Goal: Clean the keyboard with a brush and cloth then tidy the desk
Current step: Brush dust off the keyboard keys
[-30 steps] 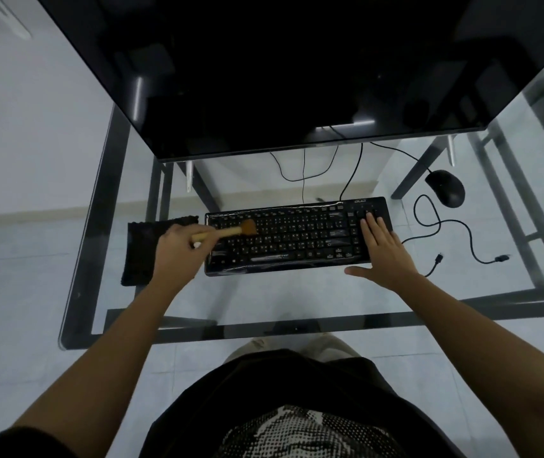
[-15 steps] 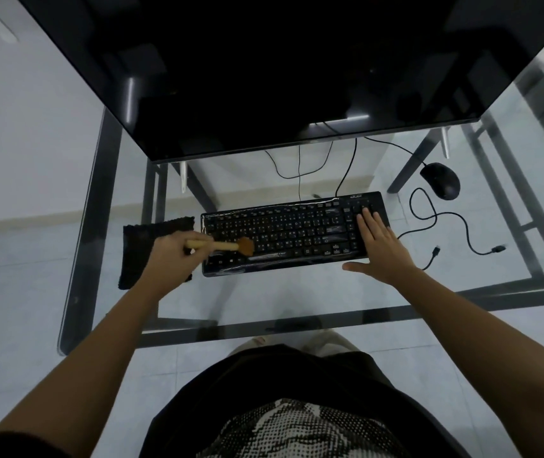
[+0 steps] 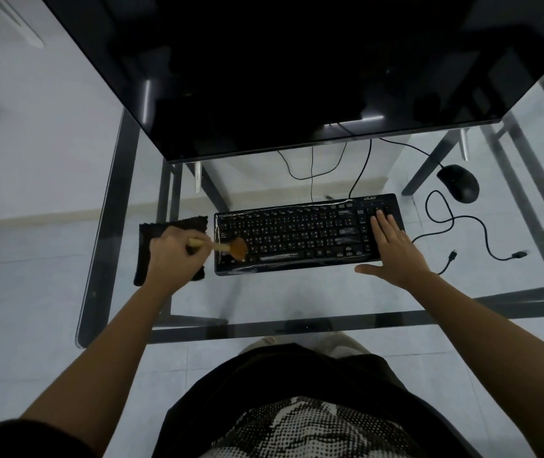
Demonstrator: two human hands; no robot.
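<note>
A black keyboard [image 3: 300,234] lies on the glass desk [image 3: 264,299] in front of me. My left hand [image 3: 173,254] grips a small wooden brush [image 3: 230,247] by its handle. The brown bristles rest on the keys at the keyboard's left end. My right hand [image 3: 396,247] lies flat, fingers spread, on the number pad at the keyboard's right end. A dark folded cloth [image 3: 151,236] lies on the desk left of the keyboard, partly hidden under my left hand.
A large dark monitor [image 3: 297,67] stands behind the keyboard. At the right sit a black mouse [image 3: 459,183] and loose cables [image 3: 475,233] with free plugs. The desk's dark frame runs along the near edge [image 3: 297,325].
The brush has swept from the keyboard's upper left rows down and left to the lower left keys. My right hand has stayed on the number pad.
</note>
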